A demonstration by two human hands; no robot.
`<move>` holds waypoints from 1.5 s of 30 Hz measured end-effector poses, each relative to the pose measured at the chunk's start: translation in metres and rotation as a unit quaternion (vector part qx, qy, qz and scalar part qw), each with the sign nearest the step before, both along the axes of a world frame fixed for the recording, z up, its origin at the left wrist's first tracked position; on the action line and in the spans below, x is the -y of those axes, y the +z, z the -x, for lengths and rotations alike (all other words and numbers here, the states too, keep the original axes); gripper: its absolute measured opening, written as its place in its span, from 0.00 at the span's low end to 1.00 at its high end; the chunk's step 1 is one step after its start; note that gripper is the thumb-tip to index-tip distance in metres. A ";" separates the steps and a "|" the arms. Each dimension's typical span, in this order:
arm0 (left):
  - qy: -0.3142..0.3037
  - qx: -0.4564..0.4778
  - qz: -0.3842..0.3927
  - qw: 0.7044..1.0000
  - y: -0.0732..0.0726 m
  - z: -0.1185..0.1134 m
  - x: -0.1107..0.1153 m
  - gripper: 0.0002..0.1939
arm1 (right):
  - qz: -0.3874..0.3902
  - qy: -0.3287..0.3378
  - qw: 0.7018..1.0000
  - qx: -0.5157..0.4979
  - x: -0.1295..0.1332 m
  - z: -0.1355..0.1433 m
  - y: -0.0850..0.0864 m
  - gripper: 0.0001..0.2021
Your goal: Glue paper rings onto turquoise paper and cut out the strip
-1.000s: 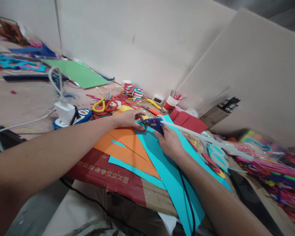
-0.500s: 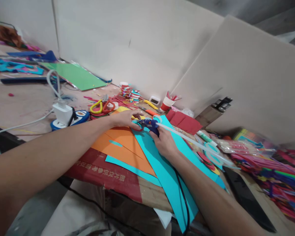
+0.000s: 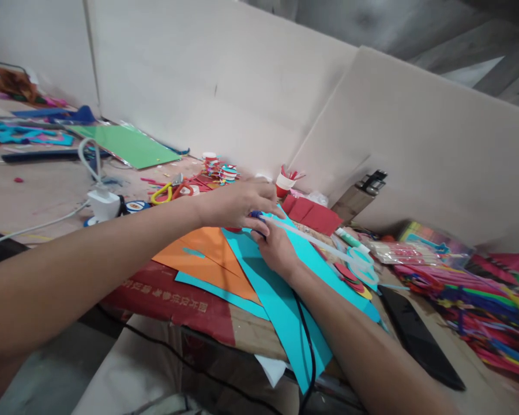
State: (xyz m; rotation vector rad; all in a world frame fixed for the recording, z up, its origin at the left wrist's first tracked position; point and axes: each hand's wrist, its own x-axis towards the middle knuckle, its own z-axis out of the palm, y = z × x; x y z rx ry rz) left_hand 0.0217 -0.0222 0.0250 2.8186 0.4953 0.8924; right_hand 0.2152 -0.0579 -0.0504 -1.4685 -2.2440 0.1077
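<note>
My right hand (image 3: 277, 251) is closed around the handle of a blue hot glue gun (image 3: 258, 215), with a black cord running down from it. A long translucent glue stick (image 3: 315, 237) sticks out of the gun's rear and slants to the right. Over the gun is my left hand (image 3: 242, 204), its thumb and fingers bent around the glue stick close to where it enters. Most of the gun and its nozzle are hidden behind the hands. Beneath them lie a turquoise sheet (image 3: 285, 311) and an orange sheet (image 3: 207, 253) with slits cut in it.
Yellow-handled scissors (image 3: 162, 195), a red-and-white cup (image 3: 285, 183) and red paper (image 3: 311, 214) sit behind the hands. On the left are a white plug (image 3: 104, 203) and a green sheet (image 3: 127, 144); on the right, a black phone-like slab (image 3: 419, 337) and colourful pipe cleaners (image 3: 480, 305).
My left hand has moved right from the gun's front to over its rear, by the glue stick. My right hand still holds the gun. The view has shifted slightly.
</note>
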 end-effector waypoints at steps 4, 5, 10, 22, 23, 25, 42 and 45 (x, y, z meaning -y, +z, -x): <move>-0.021 -0.019 -0.008 1.000 -0.002 -0.009 -0.004 0.08 | 0.019 -0.022 0.999 0.013 0.003 0.003 0.004 0.17; -0.021 -0.012 0.000 1.000 -0.002 -0.009 -0.006 0.09 | 0.028 -0.036 0.999 0.024 0.003 0.003 0.006 0.18; 0.034 0.029 0.037 0.998 0.002 -0.005 -0.008 0.06 | 0.052 -0.078 0.993 0.076 0.006 0.008 0.013 0.18; 0.075 0.156 0.128 0.977 -0.019 0.001 -0.019 0.16 | 0.034 -0.065 0.997 0.003 0.003 0.004 0.015 0.16; 0.095 0.179 0.146 0.968 -0.025 0.006 -0.023 0.18 | 0.038 -0.068 0.997 0.000 0.003 0.004 0.016 0.16; 0.121 0.175 0.192 0.958 -0.039 0.016 -0.033 0.23 | 0.045 -0.076 0.996 0.004 0.002 0.005 0.017 0.16; 0.226 0.041 0.252 0.940 -0.089 0.026 -0.033 0.40 | 0.048 -0.081 0.995 0.021 0.001 0.005 0.013 0.18; 0.235 0.037 0.261 0.936 -0.091 0.026 -0.033 0.38 | 0.045 -0.081 0.995 0.028 0.000 0.005 0.012 0.18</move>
